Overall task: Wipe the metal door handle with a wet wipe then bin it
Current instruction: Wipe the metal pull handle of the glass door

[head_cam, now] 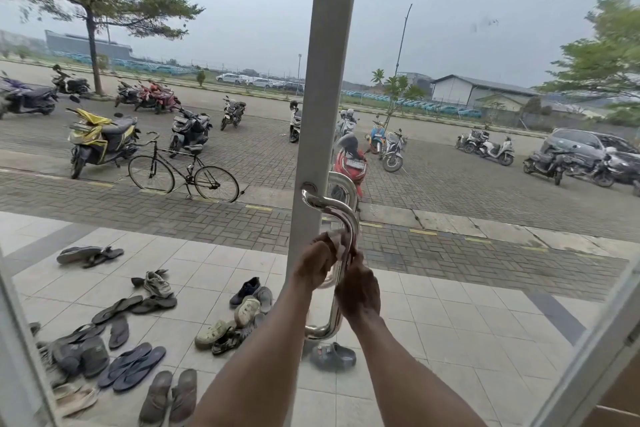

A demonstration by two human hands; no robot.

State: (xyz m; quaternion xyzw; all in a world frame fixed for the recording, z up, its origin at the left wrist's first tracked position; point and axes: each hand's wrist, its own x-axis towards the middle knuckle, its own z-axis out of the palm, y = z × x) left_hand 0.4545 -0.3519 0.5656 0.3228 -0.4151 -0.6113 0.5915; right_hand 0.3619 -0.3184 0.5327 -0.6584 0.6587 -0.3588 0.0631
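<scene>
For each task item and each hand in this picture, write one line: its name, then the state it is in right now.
Metal door handle: upright on the door frame, gripped around its middle.
Wet wipe: crumpled, pressed against the handle, not yet binned.
Left hand: closed around the handle and the wipe.
Right hand: closed on the handle just below the wipe.
Door frame: upright, carrying the handle.
</scene>
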